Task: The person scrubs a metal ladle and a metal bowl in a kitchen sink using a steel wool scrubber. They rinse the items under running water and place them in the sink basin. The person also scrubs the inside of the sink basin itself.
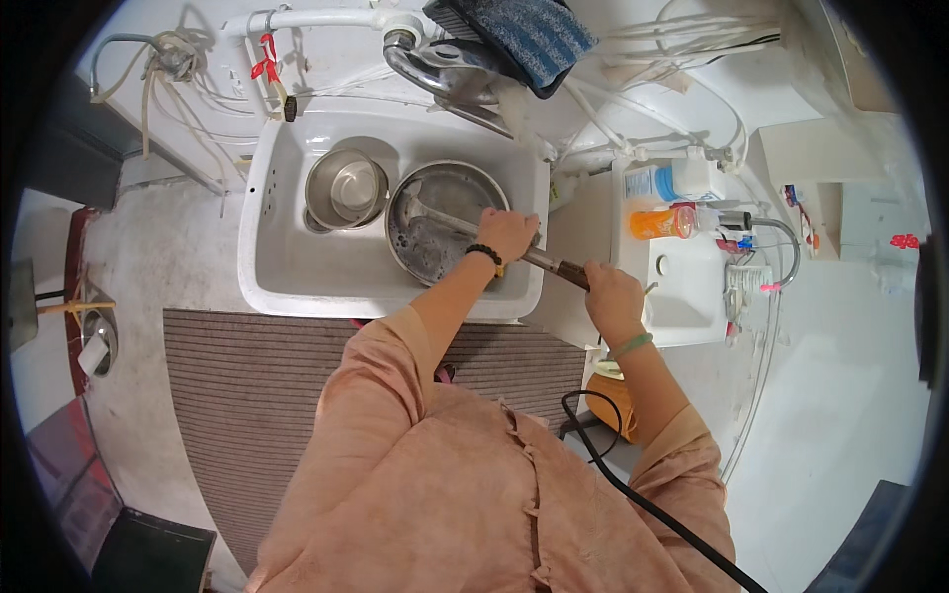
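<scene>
In the head view, my right hand (pixel 614 298) is closed around the dark handle end of a long metal ladle (pixel 549 261). Further along, my left hand (pixel 506 236) is on the same shaft, above the right rim of a round metal pan (pixel 474 178); its fingers are partly hidden, but they appear wrapped round the shaft. The ladle's head lies over the pan, which holds greyish water with bubbles. Left of the pan, a metal pot (pixel 315 181) stands in the white sink (pixel 278 300), with a smaller round shape visible inside it.
A chrome faucet (pixel 415 67) reaches over the back of the sink, beside a blue and grey cloth (pixel 534 37). A small brush (pixel 289 108) hangs at the back left. Right are a second white basin (pixel 689 326), an orange container (pixel 656 223) and pipes. A black cable (pixel 637 500) crosses near my right arm.
</scene>
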Demonstrator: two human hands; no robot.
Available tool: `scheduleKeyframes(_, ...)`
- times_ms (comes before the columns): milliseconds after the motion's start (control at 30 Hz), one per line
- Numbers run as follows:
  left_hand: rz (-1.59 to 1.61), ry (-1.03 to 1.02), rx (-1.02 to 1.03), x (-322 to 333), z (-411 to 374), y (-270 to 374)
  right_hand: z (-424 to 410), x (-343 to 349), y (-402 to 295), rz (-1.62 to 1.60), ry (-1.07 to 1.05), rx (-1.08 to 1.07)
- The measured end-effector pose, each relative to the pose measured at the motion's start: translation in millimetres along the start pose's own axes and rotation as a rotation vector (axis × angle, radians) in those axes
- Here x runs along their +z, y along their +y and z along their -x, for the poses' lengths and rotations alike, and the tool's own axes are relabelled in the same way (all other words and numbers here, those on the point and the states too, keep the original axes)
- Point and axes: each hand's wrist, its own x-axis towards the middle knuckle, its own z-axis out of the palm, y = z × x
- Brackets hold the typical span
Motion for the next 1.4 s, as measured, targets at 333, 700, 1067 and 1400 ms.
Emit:
scheduleKeyframes(333,0.080,0.341,-0.072,5,6,14,-9,-13,-11,-0.044,0.110,-0.050)
scheduleKeyframes(700,0.002,0.058,-0.152,-8,-8,10,-9,-17,-10,-0.008,0.082,-0.052)
scheduleKeyframes(1067,0.064,0.004,-0.292,-12,-16,-10,-14,-28,-16,-0.005,0.063,-0.022)
scheduleKeyframes(1400,-0.029,0.278,-0.081,-9,2,12,-23,-38,-20,0.009,0.026,-0.011)
